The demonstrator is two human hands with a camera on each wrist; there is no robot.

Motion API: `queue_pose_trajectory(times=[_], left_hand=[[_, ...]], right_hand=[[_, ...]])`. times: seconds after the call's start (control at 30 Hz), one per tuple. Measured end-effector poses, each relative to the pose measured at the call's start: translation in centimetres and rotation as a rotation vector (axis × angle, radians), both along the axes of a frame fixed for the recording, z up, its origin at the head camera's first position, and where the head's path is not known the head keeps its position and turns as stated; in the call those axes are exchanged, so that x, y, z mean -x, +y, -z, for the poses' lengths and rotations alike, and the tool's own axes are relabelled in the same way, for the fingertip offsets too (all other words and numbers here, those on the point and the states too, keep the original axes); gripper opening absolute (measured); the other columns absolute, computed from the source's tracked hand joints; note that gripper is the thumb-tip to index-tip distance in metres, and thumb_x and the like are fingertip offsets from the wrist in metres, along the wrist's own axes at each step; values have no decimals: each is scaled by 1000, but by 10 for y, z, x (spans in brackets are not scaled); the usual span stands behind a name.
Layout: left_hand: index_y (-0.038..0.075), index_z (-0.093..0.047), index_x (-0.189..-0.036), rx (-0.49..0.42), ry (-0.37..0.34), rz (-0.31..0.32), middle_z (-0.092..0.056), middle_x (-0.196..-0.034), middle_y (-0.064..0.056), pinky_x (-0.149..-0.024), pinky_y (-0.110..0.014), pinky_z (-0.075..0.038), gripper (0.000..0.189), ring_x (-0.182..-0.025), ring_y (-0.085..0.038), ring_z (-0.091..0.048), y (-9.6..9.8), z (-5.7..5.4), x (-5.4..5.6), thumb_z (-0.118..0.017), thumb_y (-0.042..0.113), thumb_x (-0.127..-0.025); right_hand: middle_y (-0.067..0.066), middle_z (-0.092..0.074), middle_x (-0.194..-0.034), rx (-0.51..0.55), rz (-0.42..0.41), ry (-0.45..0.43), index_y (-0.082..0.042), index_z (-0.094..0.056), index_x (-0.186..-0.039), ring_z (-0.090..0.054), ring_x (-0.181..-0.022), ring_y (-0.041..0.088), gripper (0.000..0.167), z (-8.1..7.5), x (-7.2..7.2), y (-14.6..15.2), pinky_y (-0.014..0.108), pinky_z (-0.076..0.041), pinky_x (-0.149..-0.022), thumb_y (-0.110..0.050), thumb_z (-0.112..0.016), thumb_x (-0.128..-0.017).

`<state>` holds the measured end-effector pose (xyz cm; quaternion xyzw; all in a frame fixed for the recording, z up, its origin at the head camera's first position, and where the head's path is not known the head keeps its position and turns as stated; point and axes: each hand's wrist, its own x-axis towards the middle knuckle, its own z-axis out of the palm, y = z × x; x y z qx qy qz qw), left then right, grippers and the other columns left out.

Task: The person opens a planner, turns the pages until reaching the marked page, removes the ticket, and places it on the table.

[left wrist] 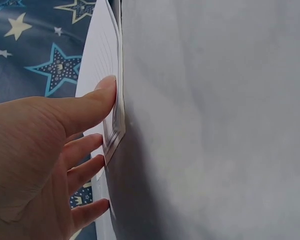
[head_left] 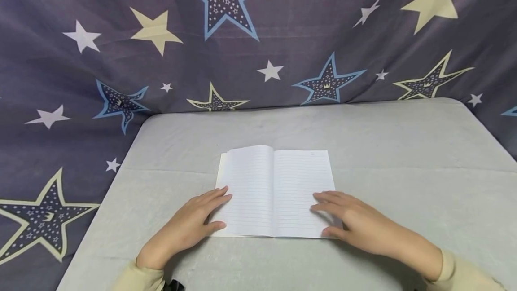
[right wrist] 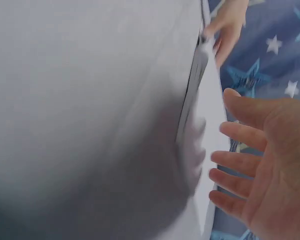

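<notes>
An open notebook (head_left: 251, 183) with blank lined pages lies flat in the head view, its spine running away from me. At the lower left of it is my left hand (head_left: 191, 221), fingers loosely extended over the left page. The left wrist view has this hand's thumb (left wrist: 102, 95) lying against the edge of the pages, with the fingers spread below. My right hand (head_left: 363, 223) reaches over the right page's outer edge, fingers extended and apart. In the right wrist view the right hand (right wrist: 265, 160) appears raised off the paper, holding nothing.
A pale grey cloth-covered table (head_left: 383, 143) extends around the notebook. Behind it and along the left hangs a dark curtain (head_left: 242, 64) printed with stars. A small black object (head_left: 174, 285) shows by the left sleeve at the bottom edge.
</notes>
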<state>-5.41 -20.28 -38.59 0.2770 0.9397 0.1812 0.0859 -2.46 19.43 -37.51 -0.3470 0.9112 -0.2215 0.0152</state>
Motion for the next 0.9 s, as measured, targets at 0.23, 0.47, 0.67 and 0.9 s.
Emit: queue_pose_trajectory(times=[0.23,0.47,0.67,0.9], left_hand=[[8,-51,-145,-7,-2,-1,-41,-154,-8,-110,-58,-34,63,-139,-34,-39,0,0,-1,-74,28,-89],[9,-50,-146,-4,-13,-7,-39,-156,-7,-111,-57,-32,64,-141,-33,-38,-1,3,0,-73,29,-89],[9,-50,-146,-6,-15,-6,-39,-156,-6,-112,-57,-32,65,-141,-32,-37,-1,5,1,-74,29,-89],[9,-50,-146,-4,-21,-6,-39,-156,-8,-112,-57,-32,65,-141,-33,-37,0,3,0,-74,28,-89]], right_hand=[[15,-44,-151,-79,74,-21,-10,-58,-138,-40,-137,38,72,11,12,22,58,-40,-104,-40,-83,-78],[13,-50,-147,-107,101,47,-9,-65,-131,-46,-133,36,73,14,15,22,57,-42,-102,-48,-84,-71],[13,-58,-138,-88,154,136,-9,-71,-120,-55,-124,33,60,16,15,13,54,-44,-100,-43,-84,-73],[25,-50,-142,-39,284,110,3,-55,-136,-53,-124,42,82,13,13,4,58,-44,-99,-44,-84,-76]])
